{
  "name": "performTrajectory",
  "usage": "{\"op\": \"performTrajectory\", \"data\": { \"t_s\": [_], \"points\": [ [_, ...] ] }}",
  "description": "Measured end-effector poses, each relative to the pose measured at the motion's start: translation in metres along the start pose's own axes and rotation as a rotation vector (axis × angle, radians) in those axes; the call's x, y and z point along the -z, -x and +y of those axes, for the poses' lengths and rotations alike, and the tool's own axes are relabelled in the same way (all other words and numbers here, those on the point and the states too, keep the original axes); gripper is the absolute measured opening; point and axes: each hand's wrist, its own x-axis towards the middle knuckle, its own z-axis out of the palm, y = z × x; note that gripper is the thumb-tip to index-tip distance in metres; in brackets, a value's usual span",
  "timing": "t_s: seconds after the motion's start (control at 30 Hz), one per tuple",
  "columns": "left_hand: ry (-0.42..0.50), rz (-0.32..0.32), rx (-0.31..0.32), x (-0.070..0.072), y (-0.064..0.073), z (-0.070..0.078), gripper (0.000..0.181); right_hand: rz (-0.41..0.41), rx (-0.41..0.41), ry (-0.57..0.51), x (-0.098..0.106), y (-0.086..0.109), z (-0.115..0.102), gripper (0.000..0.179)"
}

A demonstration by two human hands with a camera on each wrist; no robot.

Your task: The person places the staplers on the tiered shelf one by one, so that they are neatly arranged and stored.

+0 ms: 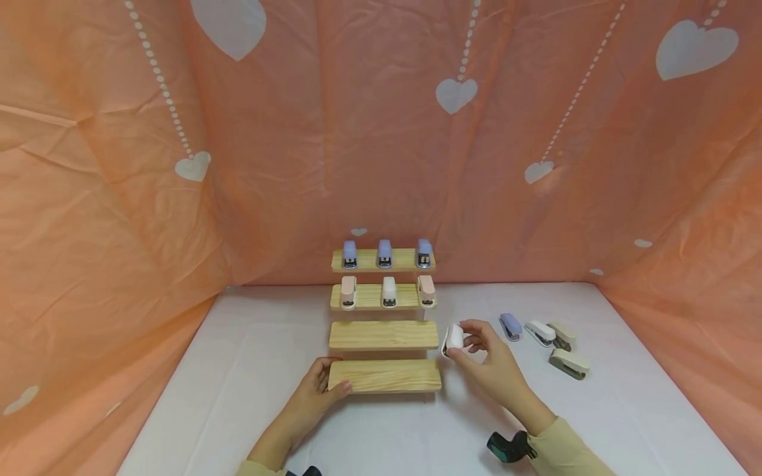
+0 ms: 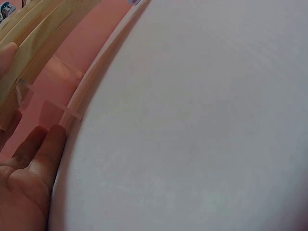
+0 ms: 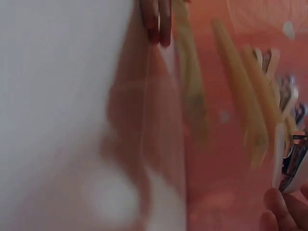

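My right hand [image 1: 491, 363] pinches a small white stapler [image 1: 455, 337] just off the right end of the tiered wooden shelves. The right wrist view shows the fingertips [image 3: 279, 204] against this stapler [image 3: 294, 166]. My left hand [image 1: 312, 393] holds the left end of the lowest wooden shelf [image 1: 393, 377], its thumb on top. In the left wrist view, other fingers [image 2: 45, 149] lie below the board. The third shelf [image 1: 383, 336] is bare. Higher up, a white stapler [image 1: 389, 291] stands between two pink ones, and three purple staplers [image 1: 384, 253] line the top shelf.
On the white table to the right lie a purple stapler [image 1: 510, 326], a white stapler [image 1: 540, 332] and two cream-and-green staplers [image 1: 569, 363]. Clear supports [image 2: 48, 101] hold the shelves. An orange curtain [image 1: 381, 145] with white hearts hangs behind.
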Motion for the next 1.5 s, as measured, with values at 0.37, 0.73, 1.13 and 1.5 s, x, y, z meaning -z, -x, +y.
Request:
{"op": "performTrajectory", "data": {
  "t_s": [0.37, 0.73, 1.13, 1.5],
  "points": [
    [0.007, -0.005, 0.004, 0.001, 0.001, 0.001, 0.059, -0.043, 0.123, 0.039, -0.039, -0.014, -0.028, 0.047],
    [0.011, 0.005, 0.002, 0.002, 0.0, 0.001, 0.057, -0.133, 0.083, 0.08, -0.078, -0.038, -0.057, 0.05],
    [0.005, -0.016, 0.013, 0.002, 0.002, 0.003, 0.06, -0.172, 0.09, 0.134, -0.115, -0.051, -0.073, 0.05],
    [0.006, -0.025, 0.018, 0.002, 0.002, 0.003, 0.058, -0.153, 0.099, 0.143, -0.13, -0.054, -0.079, 0.047]
  ]
}}
